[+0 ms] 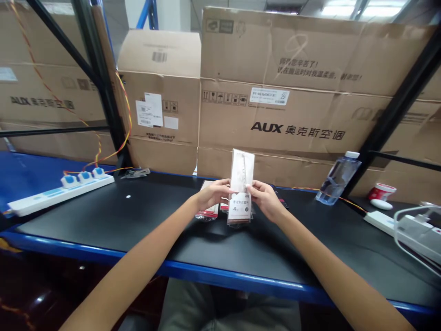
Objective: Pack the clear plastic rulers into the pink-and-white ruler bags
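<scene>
Black tabletop (155, 216): smooth and matt, with a blue front edge (241, 278) nearest the person's legs (230, 305); brown cardboard panels (275, 110) wall off the back, and lit ceiling lamps (382, 8) show beyond.
White packet (241, 177): between both hands, held up nearly upright, its printed label facing the person; whether its lower end touches the tabletop, I cannot tell.
Left hand (212, 195): fingers drawn in narrow at the packet's left edge.
Right hand (267, 200): thumb on the front face near the right edge, holding the packet; its other fingers are partly hidden.
Red-and-white packs (207, 212): just behind the packet and left hand, partly covered by them.
Left side: a power strip (62, 195) with plugs (84, 175) in it.
Right side: a white charger (420, 230), a white oval object (381, 204), a red tub (382, 191) and a clear bottle (337, 179), all well apart from the hands.
</scene>
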### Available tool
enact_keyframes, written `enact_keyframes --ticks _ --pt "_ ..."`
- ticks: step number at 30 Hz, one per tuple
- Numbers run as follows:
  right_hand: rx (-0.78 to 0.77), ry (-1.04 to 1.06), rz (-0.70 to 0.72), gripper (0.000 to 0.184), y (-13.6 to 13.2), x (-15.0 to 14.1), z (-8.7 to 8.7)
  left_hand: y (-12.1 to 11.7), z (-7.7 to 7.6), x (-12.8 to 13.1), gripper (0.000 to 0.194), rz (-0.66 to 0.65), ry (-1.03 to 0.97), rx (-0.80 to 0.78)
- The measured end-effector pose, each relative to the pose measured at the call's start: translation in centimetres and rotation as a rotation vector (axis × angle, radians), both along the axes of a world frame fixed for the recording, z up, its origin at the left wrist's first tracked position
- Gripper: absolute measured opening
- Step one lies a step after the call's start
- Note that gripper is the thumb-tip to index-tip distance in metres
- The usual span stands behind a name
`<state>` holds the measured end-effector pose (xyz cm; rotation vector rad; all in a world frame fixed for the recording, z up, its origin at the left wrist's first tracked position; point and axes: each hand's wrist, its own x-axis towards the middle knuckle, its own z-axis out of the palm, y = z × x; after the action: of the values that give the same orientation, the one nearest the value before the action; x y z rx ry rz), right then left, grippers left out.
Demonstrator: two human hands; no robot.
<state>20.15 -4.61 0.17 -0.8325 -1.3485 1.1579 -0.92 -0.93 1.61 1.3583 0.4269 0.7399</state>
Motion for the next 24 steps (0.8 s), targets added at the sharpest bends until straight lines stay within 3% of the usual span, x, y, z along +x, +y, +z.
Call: enact_keyframes --ticks 7,14,19,24 --pt "0.054 0.033 -0.072 0.032 0.1 0.1 0.1 0.0 0.2 -0.2 0.025 -0.042 -0.011 0.030" --pt "0.074 -0.026 -0.257 0.036 0.9 0.8 -0.2 0.2 0.3 -0.2 0.022 0.030 0.097 0.132" --pt "0.120 -0.235 -0.343 0.041 1.9 1.4 -1.4 0.9 -1.0 0.4 0.020 0.108 0.288 0.181" --pt "0.196 -0.506 -0.384 0.038 2.3 1.9 -2.1 1.7 -1.2 0.5 0.009 0.320 0.347 0.219"
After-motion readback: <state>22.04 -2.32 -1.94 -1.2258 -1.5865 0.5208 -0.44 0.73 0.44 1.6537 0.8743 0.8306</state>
